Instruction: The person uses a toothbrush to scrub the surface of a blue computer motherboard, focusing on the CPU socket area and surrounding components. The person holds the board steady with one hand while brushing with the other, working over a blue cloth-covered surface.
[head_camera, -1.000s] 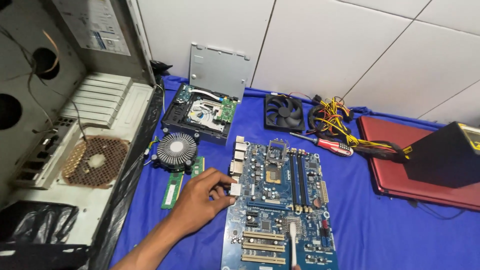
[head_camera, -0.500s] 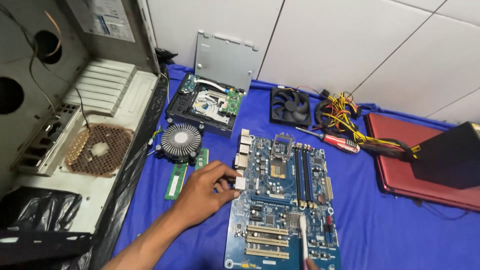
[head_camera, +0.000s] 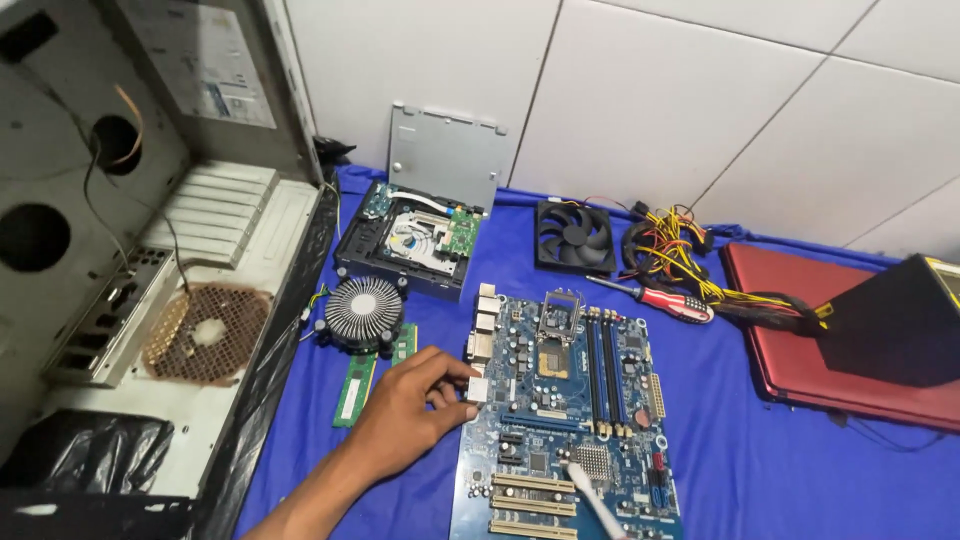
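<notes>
Left hand (head_camera: 405, 420) pinches motherboard (head_camera: 565, 400) at left-edge port block, mid-bench on blue cloth. Keep your fingers on metal ports, off chips. White brush tip (head_camera: 590, 495) over lower slots; right hand out of view, grip unknown. Sweep lightly.

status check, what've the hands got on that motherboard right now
Left hand gripping left edge of blue motherboard at its port block. Right hand out of view; white rod tip over board's lower part. RAM stick and heatsink fan lie just left.
</notes>
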